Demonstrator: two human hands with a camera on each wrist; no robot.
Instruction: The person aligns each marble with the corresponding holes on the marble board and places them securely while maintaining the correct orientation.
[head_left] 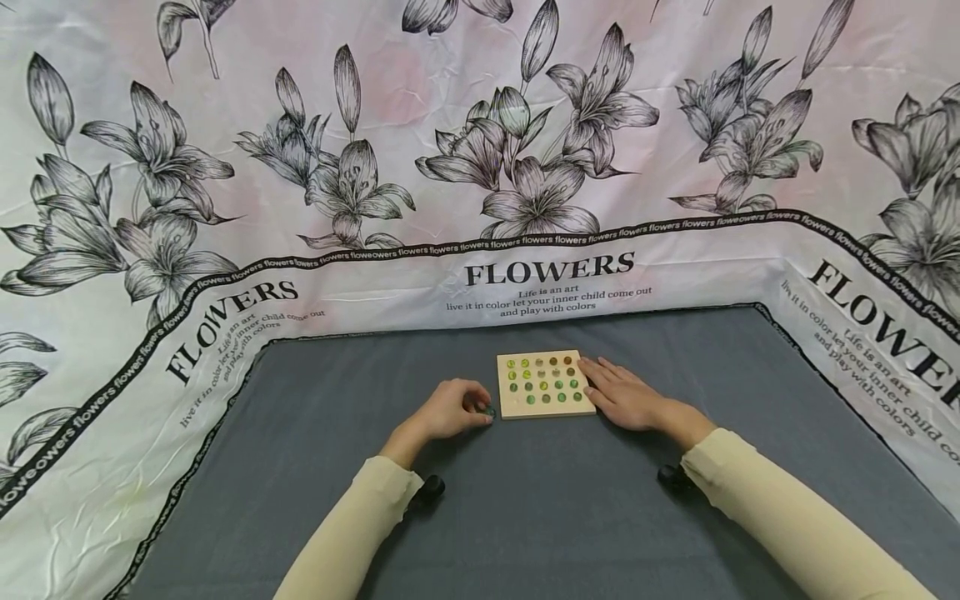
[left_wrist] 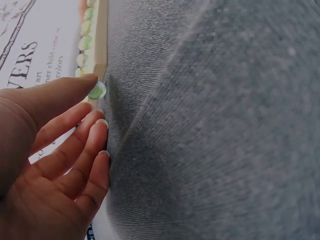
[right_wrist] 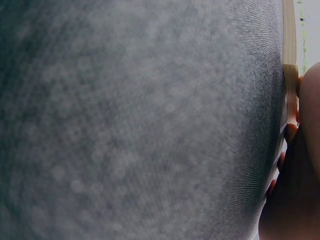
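Observation:
A light wooden board lies flat on the grey cloth, with rows of glass marbles seated in its hollows, yellow-green, green and brownish. The hollow at its near left corner holds no marble. Just left of the board, my left hand pinches a green marble between thumb and forefinger, low over the cloth. Its other fingers are loosely bent in the left wrist view. My right hand rests with straight fingers against the board's right edge. In the right wrist view, only part of that hand and the board's side show.
Grey cloth covers the surface around the board. Behind and to both sides stands a white fabric printed with flowers and lettering. Black wrist-worn pieces show beneath both forearms.

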